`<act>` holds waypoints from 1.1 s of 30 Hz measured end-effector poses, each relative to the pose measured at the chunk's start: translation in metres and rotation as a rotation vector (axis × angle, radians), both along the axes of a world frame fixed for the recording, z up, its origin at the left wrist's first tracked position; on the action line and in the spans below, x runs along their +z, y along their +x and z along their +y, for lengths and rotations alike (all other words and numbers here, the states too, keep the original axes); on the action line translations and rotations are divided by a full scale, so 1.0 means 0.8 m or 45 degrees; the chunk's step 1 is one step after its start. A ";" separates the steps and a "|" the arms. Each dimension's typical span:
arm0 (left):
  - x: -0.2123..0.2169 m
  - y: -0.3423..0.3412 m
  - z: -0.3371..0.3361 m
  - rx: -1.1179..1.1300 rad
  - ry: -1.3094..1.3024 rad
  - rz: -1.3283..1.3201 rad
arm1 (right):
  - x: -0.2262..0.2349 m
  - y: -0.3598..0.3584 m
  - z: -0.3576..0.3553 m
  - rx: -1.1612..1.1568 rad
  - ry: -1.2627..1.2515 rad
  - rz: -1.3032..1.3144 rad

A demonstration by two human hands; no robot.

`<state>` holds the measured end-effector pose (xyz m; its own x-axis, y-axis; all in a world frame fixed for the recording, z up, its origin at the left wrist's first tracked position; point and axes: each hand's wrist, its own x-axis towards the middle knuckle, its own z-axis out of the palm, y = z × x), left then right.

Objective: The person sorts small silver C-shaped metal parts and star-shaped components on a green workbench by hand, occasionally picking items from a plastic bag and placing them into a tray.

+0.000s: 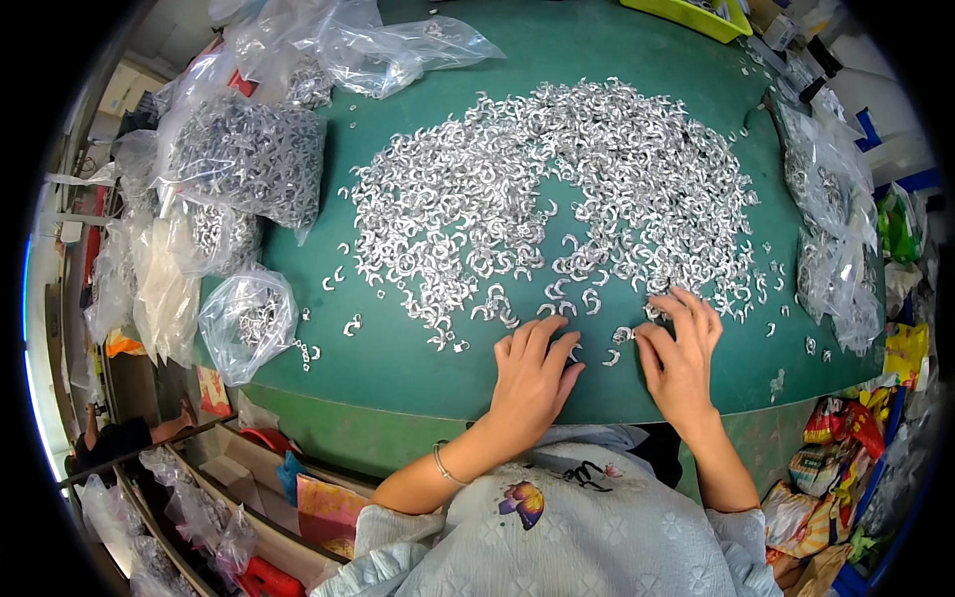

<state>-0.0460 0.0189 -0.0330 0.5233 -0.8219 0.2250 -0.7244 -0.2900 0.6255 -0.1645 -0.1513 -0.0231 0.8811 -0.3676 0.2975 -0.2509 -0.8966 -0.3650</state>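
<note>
A wide heap of small silver, C-shaped metal pieces [458, 184] covers the middle of the green table [418, 373]. Along its near edge, my left hand [532, 376] rests low over the tabletop, fingers bent and spread, thumb apart. A loose piece lies close to its index finger, and I see nothing gripped. My right hand [681, 363] is a little to the right, with thumb and index finger apart. One metal piece [623, 335] lies at its thumb tip, seemingly touching. Other pieces lie under its fingertips, partly hidden.
Clear plastic bags full of metal pieces [244, 154] crowd the left side, with a small open bag [249, 323] nearer me. More filled bags [831, 229] line the right edge. A yellow-green tray [696, 15] sits at the far right. Another person's arm [174, 428] shows at lower left.
</note>
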 end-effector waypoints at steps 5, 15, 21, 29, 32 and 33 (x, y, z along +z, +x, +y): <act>0.007 -0.001 -0.012 0.022 -0.044 0.088 | 0.008 0.005 0.014 0.069 0.049 0.063; 0.011 0.000 -0.005 0.041 -0.069 0.122 | 0.006 0.001 0.005 0.093 0.182 -0.252; 0.008 -0.001 -0.001 0.001 -0.026 0.102 | 0.017 -0.027 -0.014 -0.210 -0.137 0.042; 0.008 -0.007 0.010 -0.122 -0.163 0.431 | -0.008 -0.004 0.027 0.073 0.010 0.037; 0.010 0.004 0.012 0.080 -0.246 0.338 | -0.006 0.002 0.044 0.249 0.107 0.018; 0.009 0.014 0.011 0.039 -0.173 0.216 | -0.001 0.008 0.043 0.293 0.150 0.000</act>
<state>-0.0349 0.0279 -0.0257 0.5872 -0.7732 0.2397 -0.5979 -0.2146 0.7723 -0.1578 -0.1165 -0.0241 0.9455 -0.1896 0.2646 -0.0450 -0.8813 -0.4704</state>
